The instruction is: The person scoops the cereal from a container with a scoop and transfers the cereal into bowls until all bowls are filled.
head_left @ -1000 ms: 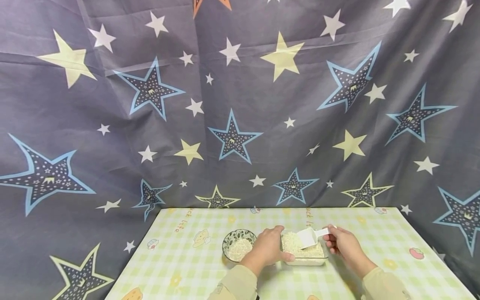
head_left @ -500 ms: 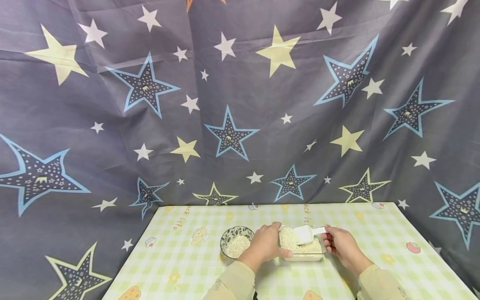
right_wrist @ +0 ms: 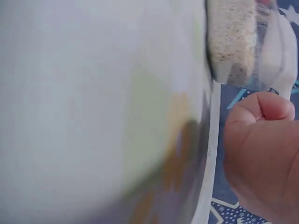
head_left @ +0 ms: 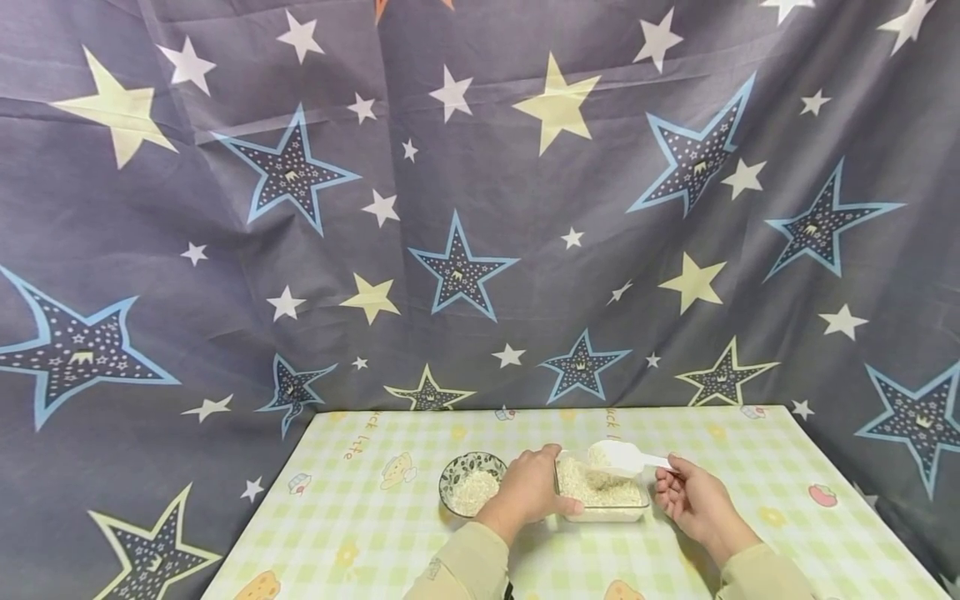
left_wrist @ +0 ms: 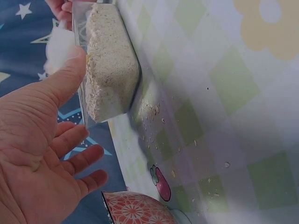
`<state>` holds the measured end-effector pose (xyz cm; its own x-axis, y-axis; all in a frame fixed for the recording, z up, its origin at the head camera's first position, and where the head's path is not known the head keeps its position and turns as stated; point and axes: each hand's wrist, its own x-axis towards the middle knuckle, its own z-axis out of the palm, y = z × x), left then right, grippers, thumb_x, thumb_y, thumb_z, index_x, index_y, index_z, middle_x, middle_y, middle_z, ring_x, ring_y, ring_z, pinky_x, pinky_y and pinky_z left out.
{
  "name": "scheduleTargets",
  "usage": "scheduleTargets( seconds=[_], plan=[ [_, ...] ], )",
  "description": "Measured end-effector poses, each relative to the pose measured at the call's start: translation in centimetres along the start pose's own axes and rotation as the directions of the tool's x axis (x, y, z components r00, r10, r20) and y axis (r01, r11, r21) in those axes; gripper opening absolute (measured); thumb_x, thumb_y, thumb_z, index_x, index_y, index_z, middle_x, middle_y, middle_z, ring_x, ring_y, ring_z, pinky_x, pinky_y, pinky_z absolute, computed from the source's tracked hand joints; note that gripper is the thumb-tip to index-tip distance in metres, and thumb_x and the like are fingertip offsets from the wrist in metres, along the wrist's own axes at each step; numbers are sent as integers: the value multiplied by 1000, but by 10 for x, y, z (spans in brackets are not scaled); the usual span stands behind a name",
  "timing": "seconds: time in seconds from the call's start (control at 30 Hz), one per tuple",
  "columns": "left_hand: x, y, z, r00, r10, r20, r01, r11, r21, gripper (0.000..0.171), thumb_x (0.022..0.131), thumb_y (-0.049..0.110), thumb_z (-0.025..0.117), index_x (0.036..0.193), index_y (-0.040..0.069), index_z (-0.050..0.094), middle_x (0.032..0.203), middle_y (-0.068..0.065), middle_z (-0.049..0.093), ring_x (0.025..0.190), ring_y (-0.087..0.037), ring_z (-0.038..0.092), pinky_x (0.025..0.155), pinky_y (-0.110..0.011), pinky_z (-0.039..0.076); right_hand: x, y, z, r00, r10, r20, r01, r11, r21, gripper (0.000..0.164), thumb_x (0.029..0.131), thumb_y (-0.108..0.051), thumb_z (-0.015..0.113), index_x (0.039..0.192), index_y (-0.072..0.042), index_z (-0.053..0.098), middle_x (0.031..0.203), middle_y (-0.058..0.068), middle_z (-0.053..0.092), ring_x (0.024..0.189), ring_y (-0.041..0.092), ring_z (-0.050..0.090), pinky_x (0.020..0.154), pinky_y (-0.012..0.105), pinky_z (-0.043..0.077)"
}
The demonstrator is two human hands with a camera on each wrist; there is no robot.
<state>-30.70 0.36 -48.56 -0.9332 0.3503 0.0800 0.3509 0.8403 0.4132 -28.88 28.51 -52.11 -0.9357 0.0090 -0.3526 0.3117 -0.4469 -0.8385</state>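
A clear rectangular container (head_left: pixel 609 517) holds pale flakes like oats (head_left: pixel 573 482). My left hand (head_left: pixel 528 486) holds its left end, thumb at the near side and fingers at the far side; the left wrist view shows the thumb on the rim (left_wrist: pixel 84 100). Between thumb and curled fingers, my right hand (head_left: pixel 699 500) pinches the handle of a white scoop (head_left: pixel 624 457). The scoop is over the container with flakes in its bowl, and some flakes fall below it. Left of my left hand stands a patterned bowl (head_left: pixel 452 478), partly filled with similar flakes.
The table has a green-and-white checked cloth (head_left: pixel 360 517). Loose flakes (left_wrist: pixel 195 143) lie scattered on it near the container. A dark curtain with stars (head_left: pixel 487 167) hangs directly behind the table. The bowl's red outside (left_wrist: pixel 139 208) shows in the left wrist view.
The scoop has lifted and tipped level, now carrying flakes, where before its back showed over the container. My right hand has turned and shifted slightly right. The left hand stays on the container.
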Motion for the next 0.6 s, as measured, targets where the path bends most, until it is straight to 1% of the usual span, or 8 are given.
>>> scheduleTargets(
  seconds=[0.13,0.23,0.33,0.47,0.57,0.6],
  plan=[
    [1,1,1,1000,2,2,-2,1000,-16,101,71,51,97,152,9,55,135,-17,73,126,-37,67,110,-51,57,-3,-3,-3,998,22,54,-27,995,100,22,118,-27,32,111,-11,45,81,-5,62,72,3,56,63,17,48],
    [2,1,2,1000,-2,2,2,1000,-28,104,71,51,97,154,8,53,137,-18,72,128,-38,66,111,-52,56,-5,-6,-2,996,28,83,-42,985,167,24,118,-28,30,109,-11,46,81,-5,62,73,4,56,63,17,47],
    [3,0,4,1000,-5,3,5,1000,-31,106,71,52,97,156,7,51,138,-18,71,129,-38,65,113,-52,55,-7,-10,0,994,24,104,-48,971,233,31,118,-29,29,105,-10,50,81,-4,60,72,5,56,64,17,46],
    [1,-2,4,1000,14,1,-14,1000,-24,107,74,53,95,158,6,48,142,-18,69,133,-38,63,117,-52,52,-11,-12,2,995,4,100,-31,964,265,34,118,-30,29,102,-10,51,81,-5,58,72,4,55,64,14,46],
    [-5,-6,2,999,46,-17,-46,998,-31,107,76,56,92,159,5,47,148,-19,65,139,-40,59,121,-53,47,-14,-13,4,997,-5,71,-13,967,256,31,118,-29,31,103,-11,50,80,-5,59,71,4,56,64,14,46],
    [-8,-8,1,998,54,-27,-55,997,-46,107,78,56,91,160,5,46,151,-19,63,142,-40,57,123,-55,45,-15,-13,4,998,-6,60,-9,967,253,29,118,-29,32,104,-11,50,80,-5,60,71,4,56,63,14,46]
  ],
)
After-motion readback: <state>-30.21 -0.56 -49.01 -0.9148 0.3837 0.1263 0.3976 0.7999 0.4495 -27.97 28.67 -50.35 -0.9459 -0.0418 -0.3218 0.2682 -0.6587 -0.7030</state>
